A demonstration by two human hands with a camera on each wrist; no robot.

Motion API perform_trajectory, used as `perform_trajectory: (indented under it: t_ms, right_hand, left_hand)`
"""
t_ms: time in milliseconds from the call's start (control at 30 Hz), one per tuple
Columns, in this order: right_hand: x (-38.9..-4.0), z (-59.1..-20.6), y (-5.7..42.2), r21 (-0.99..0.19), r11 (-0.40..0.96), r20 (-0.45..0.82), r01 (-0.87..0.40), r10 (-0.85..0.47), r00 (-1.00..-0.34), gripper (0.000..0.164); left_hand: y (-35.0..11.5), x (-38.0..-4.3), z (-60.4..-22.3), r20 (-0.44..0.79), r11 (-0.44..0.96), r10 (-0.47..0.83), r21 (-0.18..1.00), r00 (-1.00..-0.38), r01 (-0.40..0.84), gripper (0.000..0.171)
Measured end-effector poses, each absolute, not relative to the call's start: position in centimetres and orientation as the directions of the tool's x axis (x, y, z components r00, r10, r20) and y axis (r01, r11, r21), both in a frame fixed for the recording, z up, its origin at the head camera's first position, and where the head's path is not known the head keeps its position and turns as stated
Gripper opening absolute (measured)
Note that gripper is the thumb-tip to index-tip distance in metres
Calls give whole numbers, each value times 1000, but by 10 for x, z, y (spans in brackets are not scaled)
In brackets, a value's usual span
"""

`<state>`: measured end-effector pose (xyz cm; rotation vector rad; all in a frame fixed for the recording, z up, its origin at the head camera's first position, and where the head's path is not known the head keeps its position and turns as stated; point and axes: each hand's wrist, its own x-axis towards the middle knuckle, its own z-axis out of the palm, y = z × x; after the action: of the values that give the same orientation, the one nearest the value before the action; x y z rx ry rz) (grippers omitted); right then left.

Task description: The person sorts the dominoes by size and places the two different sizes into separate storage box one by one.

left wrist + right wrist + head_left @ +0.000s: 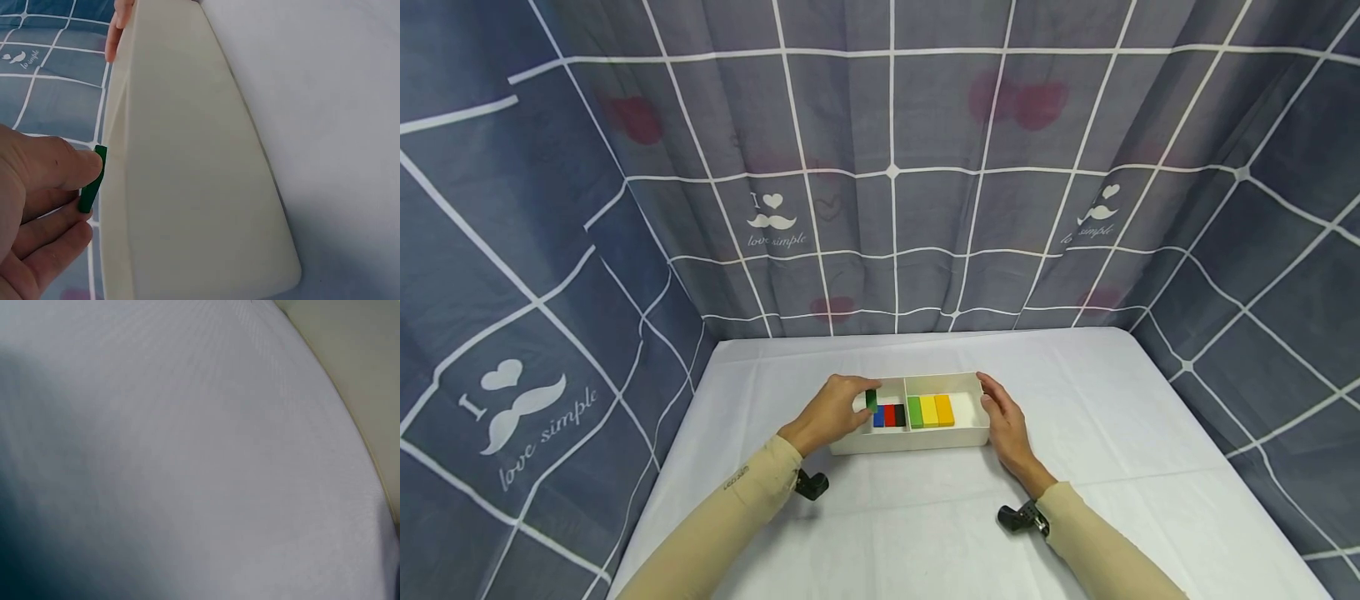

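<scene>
A white two-part box stands on the table. My left hand is over its left end, pinching a dark green block between thumb and fingers; in the left wrist view the green block shows edge-on beside the box rim. Below it, the left compartment holds a blue block, a red block and a black block in a row. The right compartment holds a light green block, a yellow block and an orange block. My right hand rests against the box's right end, fingers fairly straight.
A white cloth covers the table. Dark checked curtains hang behind it and at both sides. A divider splits the box. The right wrist view shows mostly tablecloth, with the box wall at the upper right.
</scene>
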<state>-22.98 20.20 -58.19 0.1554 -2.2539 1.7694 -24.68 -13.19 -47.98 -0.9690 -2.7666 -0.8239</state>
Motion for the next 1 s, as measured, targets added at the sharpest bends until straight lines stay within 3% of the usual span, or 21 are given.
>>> perform_trajectory:
  t_ms: [533,1000]
  right_hand:
    - [-237,-596,210,-929,278,273,-242,76,-959,45]
    - [-237,-595,209,-927,268,288,-261,65,-956,44]
  left_hand:
    - [-137,-257,-497,119,698,578,441,-807,565,50]
    - [-133,-267,-508,90,689,622,410,-778,598,41]
